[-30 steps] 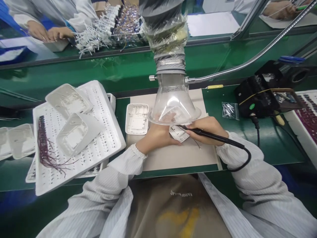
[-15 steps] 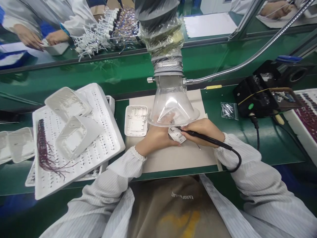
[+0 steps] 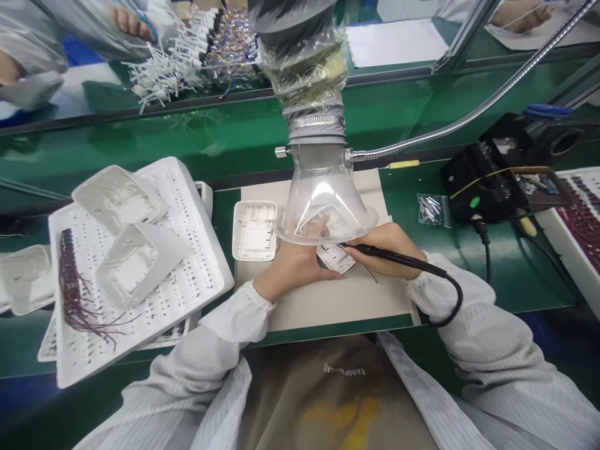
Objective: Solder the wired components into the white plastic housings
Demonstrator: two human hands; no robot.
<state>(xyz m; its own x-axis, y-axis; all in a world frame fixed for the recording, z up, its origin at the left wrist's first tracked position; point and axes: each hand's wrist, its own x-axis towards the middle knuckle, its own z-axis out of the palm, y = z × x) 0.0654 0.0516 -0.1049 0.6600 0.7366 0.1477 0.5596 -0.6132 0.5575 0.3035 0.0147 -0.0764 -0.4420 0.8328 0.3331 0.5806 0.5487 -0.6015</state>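
My left hand (image 3: 299,265) grips a white plastic housing (image 3: 335,259) from its left side, with the thumb along the near edge. In my right hand (image 3: 388,249) is a soldering iron (image 3: 392,255), held like a pen, its front end over the housing. A clear fume hood (image 3: 327,203) hangs above both hands; the fingers and the housing's far part show only dimly through it, and the iron's tip cannot be made out. Beside my left hand a second white housing (image 3: 254,234) lies open side up on the beige work sheet (image 3: 300,312).
On the left, a white foam tray (image 3: 197,275) bears white covers (image 3: 124,265) and a bundle of dark red wires (image 3: 72,294). At right are a bag of metal pins (image 3: 434,210) and a black soldering station (image 3: 487,181). Co-workers' hands (image 3: 132,24) show across the partition.
My hands stay almost in place, the iron still over the housing. The view has shifted slightly. Across the partition, a co-worker's hands have moved apart, one carrying a pale part leftward.
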